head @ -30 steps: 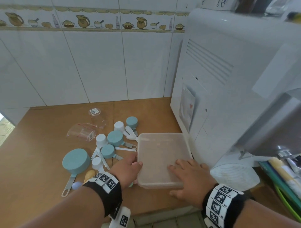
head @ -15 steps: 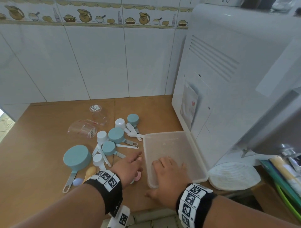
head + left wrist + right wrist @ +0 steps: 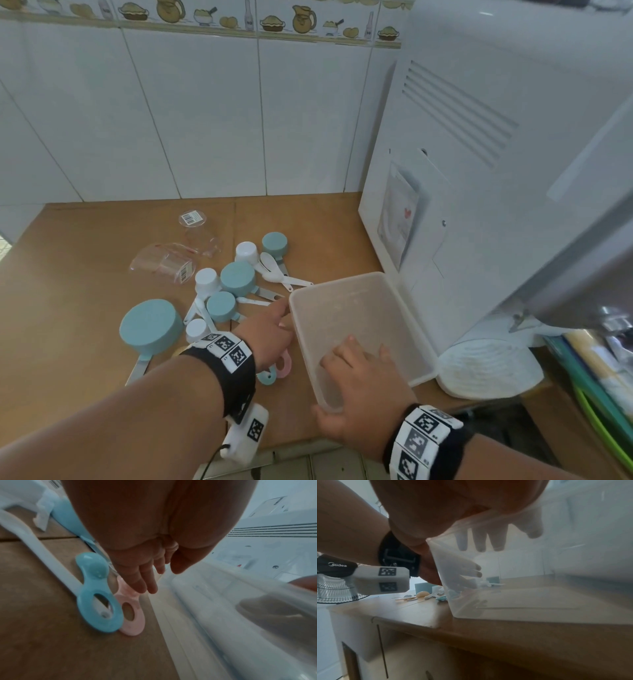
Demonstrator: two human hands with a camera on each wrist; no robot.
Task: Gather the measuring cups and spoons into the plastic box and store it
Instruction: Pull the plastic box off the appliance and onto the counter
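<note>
The translucent plastic box (image 3: 339,281) stands open side up on the wooden counter (image 3: 68,281), with nothing in it. My right hand (image 3: 356,380) grips its near wall, fingers inside and thumb outside; those fingers (image 3: 479,540) show through the box (image 3: 522,595). My left hand (image 3: 270,329) touches the box's left wall with straight fingers (image 3: 145,582). Left of the box lie teal measuring cups (image 3: 150,327), white cups (image 3: 207,279), white spoons (image 3: 274,270) and clear cups (image 3: 164,262). A teal ring-handled spoon (image 3: 96,592) and a pink one (image 3: 130,615) lie under my left wrist.
A tall white appliance (image 3: 479,171) stands against the box's right side, with its round white base (image 3: 489,370) at the counter's front right. White tiles (image 3: 205,120) close off the back. The counter's front edge (image 3: 436,626) runs just under my right wrist. A fan (image 3: 330,588) stands beyond the counter's left end.
The box, bottom up under both hands a second ago, now stands open side up, its near end swung left. My right hand moved from its top to grip the near wall.
</note>
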